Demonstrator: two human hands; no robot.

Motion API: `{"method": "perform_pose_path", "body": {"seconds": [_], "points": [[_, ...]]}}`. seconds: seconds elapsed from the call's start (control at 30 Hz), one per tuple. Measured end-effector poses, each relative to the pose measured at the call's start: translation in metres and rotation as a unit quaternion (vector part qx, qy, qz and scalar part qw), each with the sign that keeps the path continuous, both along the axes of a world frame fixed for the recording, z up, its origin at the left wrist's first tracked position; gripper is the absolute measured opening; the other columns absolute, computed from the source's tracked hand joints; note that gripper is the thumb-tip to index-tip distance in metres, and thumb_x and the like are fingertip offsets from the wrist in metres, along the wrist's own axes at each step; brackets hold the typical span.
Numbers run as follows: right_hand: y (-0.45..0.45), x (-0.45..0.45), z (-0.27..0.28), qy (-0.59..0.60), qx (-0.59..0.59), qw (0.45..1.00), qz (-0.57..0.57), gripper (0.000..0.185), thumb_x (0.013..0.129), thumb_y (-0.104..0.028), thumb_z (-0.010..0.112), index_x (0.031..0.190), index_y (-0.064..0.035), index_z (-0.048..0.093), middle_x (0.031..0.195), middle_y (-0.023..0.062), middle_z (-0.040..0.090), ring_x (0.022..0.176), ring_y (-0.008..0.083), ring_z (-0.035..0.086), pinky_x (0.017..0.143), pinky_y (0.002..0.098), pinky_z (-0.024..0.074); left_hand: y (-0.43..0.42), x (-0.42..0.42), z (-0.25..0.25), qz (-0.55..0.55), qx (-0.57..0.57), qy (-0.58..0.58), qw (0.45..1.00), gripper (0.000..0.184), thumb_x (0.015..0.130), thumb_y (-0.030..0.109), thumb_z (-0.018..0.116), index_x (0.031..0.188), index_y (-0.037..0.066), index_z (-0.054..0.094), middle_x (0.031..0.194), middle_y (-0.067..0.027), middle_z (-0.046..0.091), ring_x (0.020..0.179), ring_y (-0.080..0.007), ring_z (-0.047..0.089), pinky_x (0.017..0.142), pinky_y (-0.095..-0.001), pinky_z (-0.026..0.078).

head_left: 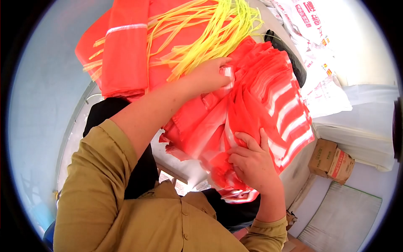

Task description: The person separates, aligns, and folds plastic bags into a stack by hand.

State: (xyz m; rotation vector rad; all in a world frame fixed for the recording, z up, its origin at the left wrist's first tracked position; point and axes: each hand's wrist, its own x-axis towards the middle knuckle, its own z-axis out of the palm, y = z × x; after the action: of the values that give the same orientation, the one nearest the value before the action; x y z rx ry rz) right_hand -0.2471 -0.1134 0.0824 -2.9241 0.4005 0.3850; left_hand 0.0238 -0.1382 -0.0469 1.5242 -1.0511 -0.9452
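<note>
"Where the heap of thin red plastic sheets with white stripes (268, 84) is spread, what can be seen of the hands?"

"At its far left edge the left hand (212, 75) is placed, its fingers bent beside a small whitish fold. Because the fingertips are partly hidden, whether the plastic is grasped or merely touched cannot be told."

"And the right hand (257, 166)?"

"On the near part of the heap it is laid, back upward, with the fingers parted and bent over the red layers. Whether a layer is pinched beneath them cannot be made out."

"How is the heap arranged?"

"It is fanned out in many layers at the centre of the scene, the white stripes being shown along its right side. Its near end is crumpled, close to the wearer's lap."

"What is seen around it?"

"To the far left, a folded red plastic bundle with a thin white band (126, 59) is seen, and next to it a tangle of bright yellow plastic strips (214, 33). Farther right, a crumpled black plastic bag (294, 67) and white sacks with red printing (327, 92) are found. A brown cardboard box (322, 158) is set well apart at the right."
</note>
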Motion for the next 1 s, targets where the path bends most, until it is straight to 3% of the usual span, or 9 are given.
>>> {"method": "perform_pose_path", "body": {"seconds": [0.17,0.27,0.37,0.47,0.57,0.77,0.87,0.97,1.0], "points": [[0.001,0.002,-0.001,0.001,-0.007,1.000,0.000,0.016,0.072,-0.007,0.076,0.085,-0.0160,0.073,0.103,-0.0072,0.074,0.134,0.0236,0.056,0.127,0.0617,0.0198,-0.010,-0.001,-0.008,-0.028,-0.001,0.005,1.000,0.068,0.087,0.022,0.069,0.152,0.007,0.056,0.123,-0.0199,0.073,0.102,-0.0282,0.074,0.085,-0.0383,0.058],[0.001,0.003,-0.002,0.000,-0.011,1.000,0.000,0.016,0.072,-0.006,0.076,0.085,-0.0158,0.073,0.102,-0.0068,0.073,0.134,0.0240,0.056,0.126,0.0617,0.0200,-0.019,-0.003,-0.020,-0.030,-0.044,-0.057,0.997,0.055,0.089,0.022,0.069,0.142,0.007,0.065,0.118,-0.0186,0.075,0.101,-0.0287,0.075,0.085,-0.0400,0.058],[0.001,0.002,-0.002,0.000,-0.016,1.000,0.000,0.017,0.072,-0.006,0.075,0.085,-0.0155,0.072,0.102,-0.0069,0.073,0.135,0.0245,0.056,0.126,0.0620,0.0201,-0.010,-0.003,0.007,-0.018,0.080,-0.023,0.996,0.041,0.089,0.022,0.071,0.128,0.008,0.073,0.112,-0.0159,0.077,0.099,-0.0302,0.075,0.085,-0.0412,0.058],[0.002,0.002,-0.003,0.000,-0.014,1.000,-0.001,0.017,0.072,-0.005,0.075,0.085,-0.0155,0.072,0.102,-0.0070,0.073,0.134,0.0249,0.056,0.126,0.0626,0.0203,-0.006,0.002,0.003,-0.004,0.054,-0.117,0.992,0.031,0.089,0.021,0.073,0.116,0.008,0.076,0.108,-0.0143,0.078,0.097,-0.0312,0.075,0.085,-0.0421,0.058],[0.003,0.002,-0.002,0.000,-0.014,1.000,0.000,0.016,0.073,-0.005,0.074,0.085,-0.0154,0.072,0.102,-0.0070,0.073,0.134,0.0253,0.056,0.126,0.0632,0.0208,0.003,0.001,0.000,0.030,-0.015,-0.104,0.994,0.017,0.087,0.019,0.071,0.094,0.004,0.071,0.089,-0.0144,0.072,0.082,-0.0294,0.070,0.075,-0.0413,0.053],[0.006,0.002,0.000,-0.012,-0.020,1.000,0.005,0.013,0.075,-0.006,0.074,0.085,-0.0142,0.071,0.103,-0.0064,0.074,0.135,0.0267,0.056,0.126,0.0638,0.0209,0.040,-0.004,0.018,0.019,-0.105,-0.116,0.988,0.012,0.089,0.014,0.070,0.090,0.002,0.067,0.089,-0.0156,0.068,0.087,-0.0326,0.067,0.077,-0.0426,0.052],[0.005,0.001,-0.002,-0.020,-0.019,1.000,0.009,0.013,0.075,-0.006,0.074,0.085,-0.0139,0.071,0.103,-0.0058,0.074,0.135,0.0275,0.055,0.125,0.0640,0.0208,0.062,-0.010,0.017,0.008,-0.130,-0.177,0.976,0.016,0.091,0.015,0.070,0.096,0.001,0.075,0.095,-0.0181,0.071,0.095,-0.0372,0.070,0.083,-0.0462,0.055],[0.005,0.001,-0.002,-0.018,-0.019,1.000,0.009,0.013,0.075,-0.006,0.075,0.085,-0.0140,0.072,0.103,-0.0051,0.074,0.136,0.0280,0.055,0.126,0.0638,0.0206,0.093,-0.020,0.021,-0.095,-0.139,-0.258,0.951,0.006,0.089,0.010,0.067,0.088,0.004,0.068,0.096,-0.0154,0.068,0.096,-0.0363,0.067,0.084,-0.0457,0.054],[0.005,0.000,-0.002,-0.020,-0.018,1.000,0.008,0.013,0.075,-0.006,0.075,0.085,-0.0139,0.072,0.103,-0.0048,0.074,0.136,0.0282,0.055,0.126,0.0637,0.0205,0.102,-0.022,0.018,-0.118,-0.195,-0.299,0.927,0.010,0.089,0.013,0.068,0.085,0.004,0.070,0.094,-0.0151,0.069,0.095,-0.0359,0.068,0.083,-0.0461,0.055]]}}
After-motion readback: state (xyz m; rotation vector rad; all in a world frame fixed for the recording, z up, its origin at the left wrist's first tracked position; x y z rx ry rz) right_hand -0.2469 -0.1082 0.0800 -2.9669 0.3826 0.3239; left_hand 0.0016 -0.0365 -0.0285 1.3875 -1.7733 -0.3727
